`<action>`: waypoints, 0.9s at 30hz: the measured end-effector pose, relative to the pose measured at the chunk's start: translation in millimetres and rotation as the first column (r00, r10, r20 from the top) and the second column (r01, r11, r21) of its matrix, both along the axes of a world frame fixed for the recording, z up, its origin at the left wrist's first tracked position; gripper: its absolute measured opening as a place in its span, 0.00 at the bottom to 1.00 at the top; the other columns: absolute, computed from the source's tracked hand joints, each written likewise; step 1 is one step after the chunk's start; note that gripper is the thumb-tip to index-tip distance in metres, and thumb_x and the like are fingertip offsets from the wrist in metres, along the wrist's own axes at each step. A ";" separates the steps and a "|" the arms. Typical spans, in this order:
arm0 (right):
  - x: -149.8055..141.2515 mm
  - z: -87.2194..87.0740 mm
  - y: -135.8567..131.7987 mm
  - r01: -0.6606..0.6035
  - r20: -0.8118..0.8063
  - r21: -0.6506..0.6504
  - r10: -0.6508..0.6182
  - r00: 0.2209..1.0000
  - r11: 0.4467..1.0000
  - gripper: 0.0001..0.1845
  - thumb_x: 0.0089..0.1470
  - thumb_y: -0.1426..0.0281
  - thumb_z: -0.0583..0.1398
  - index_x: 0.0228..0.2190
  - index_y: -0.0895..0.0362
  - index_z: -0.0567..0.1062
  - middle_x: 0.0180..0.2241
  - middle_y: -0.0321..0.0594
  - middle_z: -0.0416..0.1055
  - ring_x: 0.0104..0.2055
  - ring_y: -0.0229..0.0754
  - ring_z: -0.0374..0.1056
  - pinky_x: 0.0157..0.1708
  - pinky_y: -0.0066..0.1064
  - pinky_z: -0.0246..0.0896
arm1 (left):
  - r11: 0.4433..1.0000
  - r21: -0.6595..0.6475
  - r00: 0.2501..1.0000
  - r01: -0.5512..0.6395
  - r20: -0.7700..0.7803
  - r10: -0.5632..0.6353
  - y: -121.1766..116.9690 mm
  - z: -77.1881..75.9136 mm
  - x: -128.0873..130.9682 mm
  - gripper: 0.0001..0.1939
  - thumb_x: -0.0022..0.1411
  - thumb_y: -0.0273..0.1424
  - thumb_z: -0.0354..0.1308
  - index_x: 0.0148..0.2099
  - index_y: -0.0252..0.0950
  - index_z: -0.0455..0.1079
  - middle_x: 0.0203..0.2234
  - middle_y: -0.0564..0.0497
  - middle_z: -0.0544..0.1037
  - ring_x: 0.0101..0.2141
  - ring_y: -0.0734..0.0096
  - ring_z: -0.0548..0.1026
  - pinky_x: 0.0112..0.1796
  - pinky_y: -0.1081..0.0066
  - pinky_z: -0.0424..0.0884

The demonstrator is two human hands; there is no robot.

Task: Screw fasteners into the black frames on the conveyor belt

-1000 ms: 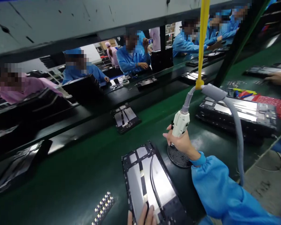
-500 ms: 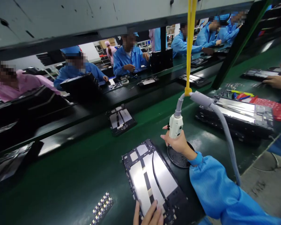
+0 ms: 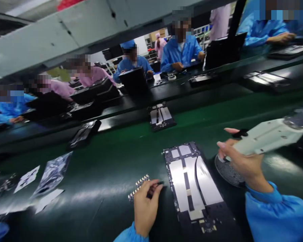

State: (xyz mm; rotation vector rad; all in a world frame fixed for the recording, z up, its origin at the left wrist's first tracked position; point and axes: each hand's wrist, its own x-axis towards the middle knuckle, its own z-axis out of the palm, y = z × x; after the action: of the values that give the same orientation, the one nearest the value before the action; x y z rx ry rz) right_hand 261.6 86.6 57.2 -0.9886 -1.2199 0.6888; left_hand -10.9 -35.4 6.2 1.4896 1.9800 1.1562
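My right hand (image 3: 244,161) is wrapped around a white electric screwdriver (image 3: 267,136), whose body now lies tilted toward the right edge. Below that hand is a round black tray (image 3: 227,171) with a textured top, partly covered by it. My left hand (image 3: 146,205) is beside several small light-tipped parts in rows (image 3: 138,185), its thumb and fingertips pinched on a small dark piece (image 3: 161,183) too small to name. Between my hands lies an opened tablet-like device (image 3: 178,181) with silver battery panels, a black cable and a dark lower end; neither hand touches it.
Another opened device (image 3: 161,116) lies farther back on the green bench (image 3: 111,161), and one more (image 3: 84,133) to its left. A clear plastic bag (image 3: 54,171) and white sheets (image 3: 27,178) lie at left. Co-workers in blue and pink sit across the bench under a grey beam (image 3: 65,33).
My left hand has left the device and moved left to the small parts, where it pinches a dark piece. The screwdriver has swung from upright to slanting right. The view has turned left.
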 end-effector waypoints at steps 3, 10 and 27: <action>-15.2 7.8 -13.9 -0.150 -0.006 -0.032 0.150 0.989 0.988 0.20 0.51 0.68 0.66 0.44 0.52 0.67 0.15 0.25 0.67 0.15 0.39 0.63 0.26 0.37 0.64 | 0.986 -0.164 0.930 0.015 0.364 0.046 16.3 -1.4 9.2 0.12 0.49 0.37 0.64 0.31 0.32 0.75 0.22 0.48 0.79 0.25 0.66 0.78 0.29 0.71 0.75; -62.1 22.4 -41.6 -0.386 0.008 -0.098 0.389 0.921 0.917 0.22 0.56 0.66 0.62 0.50 0.53 0.63 0.16 0.27 0.67 0.18 0.39 0.65 0.24 0.34 0.63 | 0.968 -0.141 0.920 0.209 0.364 -0.146 46.2 0.9 12.5 0.08 0.54 0.32 0.59 0.30 0.33 0.76 0.26 0.48 0.78 0.28 0.69 0.76 0.32 0.70 0.70; -140.8 3.4 -26.4 -0.558 -0.046 -0.141 0.558 0.829 0.818 0.22 0.52 0.72 0.63 0.48 0.56 0.65 0.15 0.24 0.66 0.16 0.34 0.63 0.22 0.29 0.63 | 0.906 -0.131 0.873 0.402 0.353 -0.336 66.4 10.0 2.9 0.08 0.56 0.26 0.56 0.28 0.33 0.75 0.22 0.52 0.77 0.27 0.71 0.74 0.30 0.73 0.65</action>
State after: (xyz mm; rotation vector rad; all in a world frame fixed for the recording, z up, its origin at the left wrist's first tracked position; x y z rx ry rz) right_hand 120.9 60.2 60.6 -0.7401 -1.4902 1.2595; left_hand -7.9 31.0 16.2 1.3929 1.4605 0.9315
